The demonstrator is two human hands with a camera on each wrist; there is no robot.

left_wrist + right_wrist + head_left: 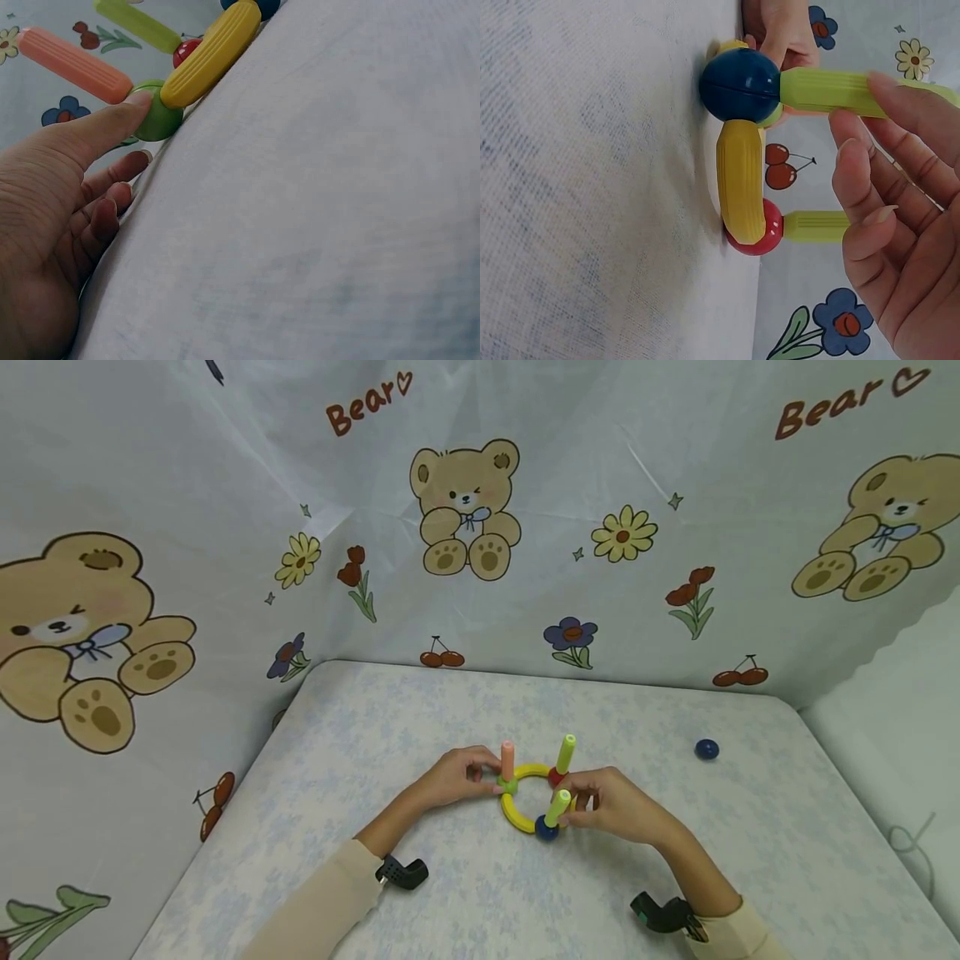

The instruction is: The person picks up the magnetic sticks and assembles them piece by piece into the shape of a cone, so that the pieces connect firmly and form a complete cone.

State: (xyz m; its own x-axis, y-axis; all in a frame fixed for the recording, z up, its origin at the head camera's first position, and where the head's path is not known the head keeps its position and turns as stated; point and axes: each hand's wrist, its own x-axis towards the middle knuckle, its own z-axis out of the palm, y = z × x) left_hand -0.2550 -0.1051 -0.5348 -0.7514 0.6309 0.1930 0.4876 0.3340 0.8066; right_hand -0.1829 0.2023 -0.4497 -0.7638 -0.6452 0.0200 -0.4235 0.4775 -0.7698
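Note:
A ring of yellow curved sticks (740, 180) joined by a green ball (161, 120), a red ball (771, 231) and a blue ball (735, 84) lies on the table. From the green ball rises an orange stick (507, 761); a light green rod (566, 754) stands on the red ball. My left hand (459, 775) pinches the green ball, thumb on its near side, the index finger hidden behind. With thumb and fingers, my right hand (618, 806) pinches the light green stick (821, 90) that stands on the blue ball. Its other fingers curl loosely.
A loose dark blue ball (707, 749) lies at the right rear of the pale patterned table (360, 710). Behind hangs a bear-print curtain (525, 610). A thin cable (918, 852) lies past the right edge.

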